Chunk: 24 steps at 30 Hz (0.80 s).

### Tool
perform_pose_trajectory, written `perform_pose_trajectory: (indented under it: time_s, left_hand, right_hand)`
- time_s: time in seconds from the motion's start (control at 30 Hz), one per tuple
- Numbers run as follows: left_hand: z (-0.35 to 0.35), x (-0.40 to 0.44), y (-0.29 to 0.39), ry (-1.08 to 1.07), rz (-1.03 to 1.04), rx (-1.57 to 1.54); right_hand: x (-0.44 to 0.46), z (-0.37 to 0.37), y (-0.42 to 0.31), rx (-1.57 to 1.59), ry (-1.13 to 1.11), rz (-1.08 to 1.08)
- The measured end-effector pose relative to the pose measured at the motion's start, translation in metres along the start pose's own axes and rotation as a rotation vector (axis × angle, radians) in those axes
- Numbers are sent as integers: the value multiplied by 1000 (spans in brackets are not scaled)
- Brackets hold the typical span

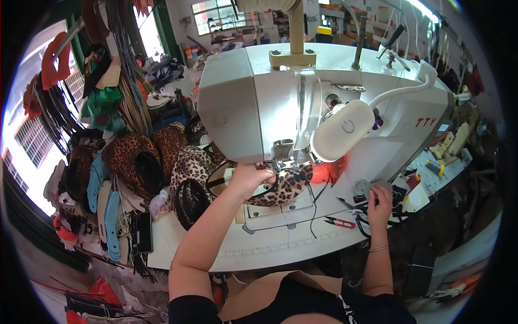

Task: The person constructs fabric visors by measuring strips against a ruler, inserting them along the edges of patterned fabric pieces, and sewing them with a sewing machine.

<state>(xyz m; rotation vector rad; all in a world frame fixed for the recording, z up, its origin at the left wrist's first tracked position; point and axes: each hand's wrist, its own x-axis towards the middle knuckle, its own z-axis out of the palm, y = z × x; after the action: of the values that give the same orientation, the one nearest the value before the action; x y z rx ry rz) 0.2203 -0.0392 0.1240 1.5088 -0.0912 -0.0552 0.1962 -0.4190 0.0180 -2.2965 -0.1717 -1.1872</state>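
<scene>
My left hand (pixel 249 181) is closed at the needle area of a white sewing machine (pixel 229 102), with its fingers bent on the edge of a leopard-print hat (pixel 294 183). A dark curved band runs along the hat's edge beside my fingertips. The fingertips are partly hidden below the machine head. My right hand (pixel 381 202) rests on the right side of the table, fingers apart and loosely curved, beside a coil of grey tape (pixel 360 188). Red-handled thread snips (pixel 340 222) lie to its left, near dark scissors-like blades (pixel 345 203).
A white lamp (pixel 345 132) hangs over the sewing spot. Several leopard-print hats (pixel 129 159) are piled on the left, beside blue straps (pixel 112 224) and a black phone-like slab (pixel 142 232). An orange-red piece (pixel 329 171) lies behind the hat. A printed ruler (pixel 286 244) runs along the table's front.
</scene>
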Motion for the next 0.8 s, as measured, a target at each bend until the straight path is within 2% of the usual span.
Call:
perform_pose_trajectory:
  time_s: [0.43, 0.63, 0.73, 0.8]
  left_hand:
    - [7, -2, 7, 122, -26, -132]
    - [4, -1, 0, 92, 3, -176]
    - [2, -3, 3, 0, 22, -106]
    - [4, -3, 3, 38, 34, -114]
  right_hand:
    - [-11, 7, 8, -12, 0, -6]
    - [-26, 10, 9, -36, -22, -24]
    - [-26, 8, 4, -54, -28, -23]
    - [-23, 4, -1, -70, -33, -29]
